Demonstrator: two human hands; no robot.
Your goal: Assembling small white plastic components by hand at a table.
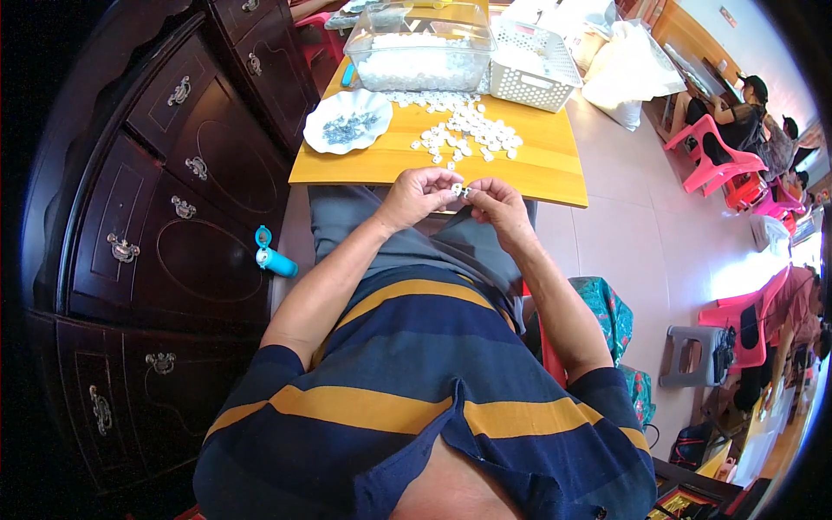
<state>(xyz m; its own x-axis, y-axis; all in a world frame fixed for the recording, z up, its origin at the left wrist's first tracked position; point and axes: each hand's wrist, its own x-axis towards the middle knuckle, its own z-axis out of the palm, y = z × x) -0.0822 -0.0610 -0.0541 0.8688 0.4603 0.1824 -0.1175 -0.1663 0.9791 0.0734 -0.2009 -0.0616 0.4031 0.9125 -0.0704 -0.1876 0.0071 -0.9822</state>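
Just past the table's near edge, my left hand [414, 201] pinches a small white plastic piece [457, 188] between thumb and fingertips. My right hand [504, 211] meets it there, its thumb and forefinger closed on a tiny dark part [466, 192] at the white piece's side. Whether the two parts are joined or only touching is too small to tell. Beyond my hands, loose white plastic pieces [485, 134] lie scattered over the wooden table [546, 165]. A white scalloped plate [315, 130] to their left holds a heap of small grey parts [347, 128].
At the table's back stand a clear plastic bin [357, 48] full of white pieces and a white perforated basket [526, 87]. Dark wooden drawers [208, 113] rise on the left, a teal bottle [276, 263] beside them. White sacks [626, 74], pink chairs [706, 147] and seated people are on the right.
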